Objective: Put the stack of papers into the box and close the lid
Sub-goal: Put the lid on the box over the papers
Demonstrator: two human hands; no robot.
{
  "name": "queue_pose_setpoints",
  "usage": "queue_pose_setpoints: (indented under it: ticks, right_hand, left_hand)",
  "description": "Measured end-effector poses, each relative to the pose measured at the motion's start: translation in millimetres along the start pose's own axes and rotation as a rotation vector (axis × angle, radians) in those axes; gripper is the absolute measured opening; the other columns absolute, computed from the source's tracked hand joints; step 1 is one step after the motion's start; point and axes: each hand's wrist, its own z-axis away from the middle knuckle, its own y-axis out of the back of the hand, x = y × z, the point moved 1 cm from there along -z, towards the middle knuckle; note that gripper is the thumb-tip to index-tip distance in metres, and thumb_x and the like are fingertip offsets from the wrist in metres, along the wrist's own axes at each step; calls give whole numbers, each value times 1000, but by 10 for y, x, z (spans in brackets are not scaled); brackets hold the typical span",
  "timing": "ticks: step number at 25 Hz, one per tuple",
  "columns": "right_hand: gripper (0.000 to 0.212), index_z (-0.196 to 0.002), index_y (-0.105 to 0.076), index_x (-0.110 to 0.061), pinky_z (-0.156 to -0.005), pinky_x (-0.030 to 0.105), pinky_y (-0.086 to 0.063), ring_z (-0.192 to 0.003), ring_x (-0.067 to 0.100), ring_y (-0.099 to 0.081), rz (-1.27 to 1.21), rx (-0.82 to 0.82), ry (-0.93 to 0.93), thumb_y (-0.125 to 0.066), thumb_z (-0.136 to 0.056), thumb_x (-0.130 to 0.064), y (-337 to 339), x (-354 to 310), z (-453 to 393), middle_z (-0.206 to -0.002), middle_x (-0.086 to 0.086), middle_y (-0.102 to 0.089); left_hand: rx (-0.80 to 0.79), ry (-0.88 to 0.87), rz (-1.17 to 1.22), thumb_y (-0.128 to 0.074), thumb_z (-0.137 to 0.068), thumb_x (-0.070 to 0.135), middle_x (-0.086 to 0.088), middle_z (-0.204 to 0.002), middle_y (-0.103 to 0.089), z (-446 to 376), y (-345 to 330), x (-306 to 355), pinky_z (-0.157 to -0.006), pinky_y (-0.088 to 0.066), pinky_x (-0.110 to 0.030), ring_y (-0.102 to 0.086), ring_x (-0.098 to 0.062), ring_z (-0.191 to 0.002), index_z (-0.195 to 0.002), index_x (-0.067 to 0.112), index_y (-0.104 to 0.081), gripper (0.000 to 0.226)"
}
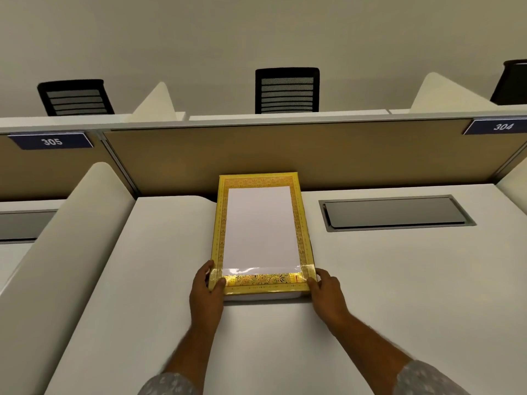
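two hands: both on the near end of the lid
lid [261, 280]: yellow and gold frame with a clear window, lying flat on the box
papers [261, 226]: white sheet showing through the window
box [262, 295]: white edge showing under the lid's near end; far end touches the partition
left hand [206, 289]: grasping the lid's near left corner
right hand [325, 289]: grasping the near right corner
desk [171, 280]: white
hatch [395, 212]: grey, right of the box
partition [285, 155]: tan, behind the box
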Motion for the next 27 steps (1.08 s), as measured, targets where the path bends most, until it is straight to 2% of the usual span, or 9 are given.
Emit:
queue_pose_setpoints:
  ticks: [2,3,9,12,14,16,20,23,27]
  right_hand:
    - [45,-149,-53,-12,-108,49,-55,-123,33,-65,21,-19,6,-53,-109,-31,-5,15,-104,-140,17,-61]
    - [45,-149,-53,-13,-107,48,-56,-123,32,-66,33,-25,1,-54,-108,-32,-7,28,-154,-140,16,-61]
    - [60,-156,-42,-20,-104,46,-59,-127,30,-65,119,-20,23,-58,-103,-45,73,-93,-576,-151,11,-54]
    - [65,-163,-30,-23,-108,47,-54,-135,31,-61,212,-30,133,-53,-106,-45,104,-334,-871,-157,10,-50]
    - [68,-167,-17,-25,-110,48,-51,-138,33,-57,354,-69,203,-45,-109,-46,98,-481,-1089,-160,10,-46]
    - [68,-169,-9,-30,-104,49,-54,-132,34,-61,480,-84,233,-37,-110,-48,82,-614,-1291,-155,14,-50]
    - [69,-168,-3,-36,-91,49,-59,-119,34,-67,619,-91,245,-31,-108,-55,86,-807,-1624,-143,15,-57]
    - [73,-168,2,-33,-101,55,-55,-128,39,-63,665,-178,204,-31,-107,-57,73,-902,-1866,-152,17,-53]
    - [76,-167,15,-31,-109,53,-51,-129,41,-63,684,-254,155,-29,-109,-55,23,-950,-2046,-151,22,-56]
  left_hand:
    - [-18,7,-18,-72,-97,3,-3,-141,-64,-109,-4,22,-84,-61,-25,-66,-26,-121,-150,25,-53,60]
    - [-29,6,-35,-73,-97,5,-2,-140,-64,-174,5,16,-80,-59,-22,-66,-25,-119,-151,26,-52,62]
    - [-124,-17,-236,-78,-94,36,-5,-143,-63,-661,-97,209,-91,-56,-31,-63,-20,-113,-156,24,-43,72]
    - [-178,-90,-344,-74,-94,51,-6,-155,-54,-974,-259,437,-109,-54,-47,-58,-29,-132,-160,24,-36,80]
    - [-196,-138,-465,-70,-93,59,-9,-162,-46,-1162,-402,541,-114,-50,-53,-52,-34,-142,-163,26,-32,86]
    - [-195,-177,-594,-67,-90,69,-12,-162,-45,-1333,-523,609,-112,-49,-56,-51,-39,-143,-163,28,-30,91]
    - [-172,-176,-745,-58,-85,82,-18,-156,-48,-1642,-683,699,-109,-48,-59,-49,-47,-140,-163,32,-26,98]
    - [-175,-172,-888,-49,-84,89,-20,-152,-49,-1836,-733,718,-108,-47,-58,-48,-47,-138,-165,33,-23,102]
    - [-159,-174,-949,-45,-82,92,-18,-152,-48,-1894,-759,689,-106,-48,-59,-48,-44,-137,-165,34,-22,103]
